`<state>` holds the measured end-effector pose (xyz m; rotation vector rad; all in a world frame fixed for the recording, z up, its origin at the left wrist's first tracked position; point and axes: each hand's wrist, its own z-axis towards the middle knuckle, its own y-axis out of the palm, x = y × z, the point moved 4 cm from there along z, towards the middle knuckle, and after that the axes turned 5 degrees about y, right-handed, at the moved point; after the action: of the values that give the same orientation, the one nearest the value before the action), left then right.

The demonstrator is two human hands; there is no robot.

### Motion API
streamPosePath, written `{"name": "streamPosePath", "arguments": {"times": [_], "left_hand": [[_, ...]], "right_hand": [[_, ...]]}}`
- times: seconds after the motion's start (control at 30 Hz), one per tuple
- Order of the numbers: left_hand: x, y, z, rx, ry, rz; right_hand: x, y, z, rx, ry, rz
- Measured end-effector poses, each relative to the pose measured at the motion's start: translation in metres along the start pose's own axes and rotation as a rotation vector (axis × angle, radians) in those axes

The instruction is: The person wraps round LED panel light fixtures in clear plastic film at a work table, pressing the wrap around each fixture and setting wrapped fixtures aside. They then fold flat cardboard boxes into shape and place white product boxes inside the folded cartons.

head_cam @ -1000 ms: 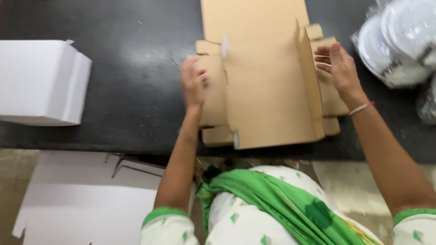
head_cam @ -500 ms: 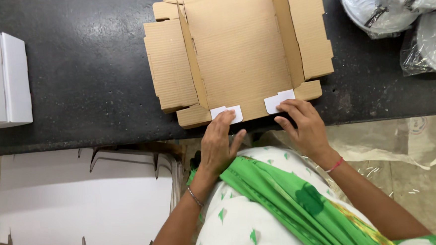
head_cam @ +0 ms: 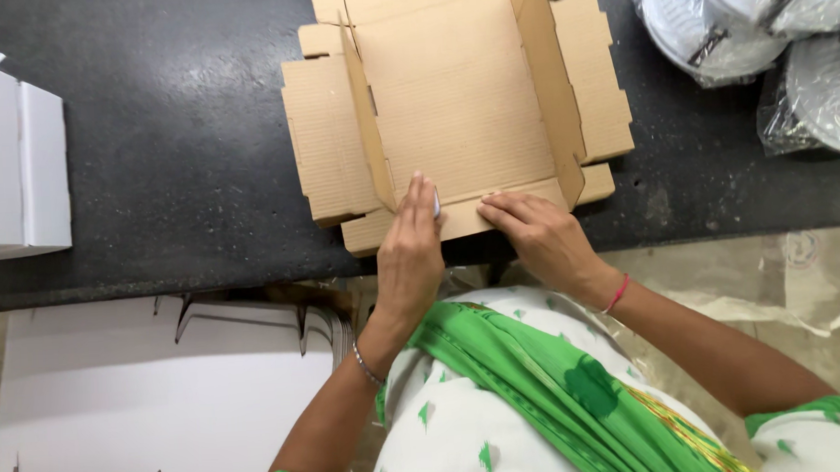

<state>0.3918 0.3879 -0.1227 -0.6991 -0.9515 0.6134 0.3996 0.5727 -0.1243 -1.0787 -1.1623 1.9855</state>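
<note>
A brown cardboard box blank (head_cam: 461,109) lies on the black table (head_cam: 167,153), its two side walls standing up and its outer flaps flat. My left hand (head_cam: 409,251) presses on the near front flap at its left corner, fingers together, with a small white tab under the fingertips. My right hand (head_cam: 540,234) rests flat on the same front flap towards the right corner. Both hands touch the cardboard at the table's near edge.
A folded white box (head_cam: 9,171) stands at the table's left. Stacks of white plates in clear plastic (head_cam: 763,26) lie at the top right. Flat white cardboard blanks (head_cam: 160,403) lie on the floor at the left, and clear plastic sheeting (head_cam: 787,284) at the right.
My hands came from the side walls to the near front flap. The side walls now stand upright, and the white tabs are mostly covered by my hands.
</note>
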Motion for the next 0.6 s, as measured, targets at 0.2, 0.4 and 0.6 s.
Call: {"name": "streamPosePath", "arguments": {"times": [0.2,0.4,0.6], "left_hand": [[-0.02,-0.059,0.015,0.387,0.198,-0.147],[-0.156,0.002,0.131,0.215,-0.352,-0.565],[-0.208,0.062,0.181,0.126,-0.479,-0.711]], "right_hand": [[0.035,-0.005,0.025,-0.067,0.128,0.149],[0.043,-0.002,0.037,-0.128,0.155,0.155],[0.04,0.003,0.035,-0.112,0.175,0.141]]}}
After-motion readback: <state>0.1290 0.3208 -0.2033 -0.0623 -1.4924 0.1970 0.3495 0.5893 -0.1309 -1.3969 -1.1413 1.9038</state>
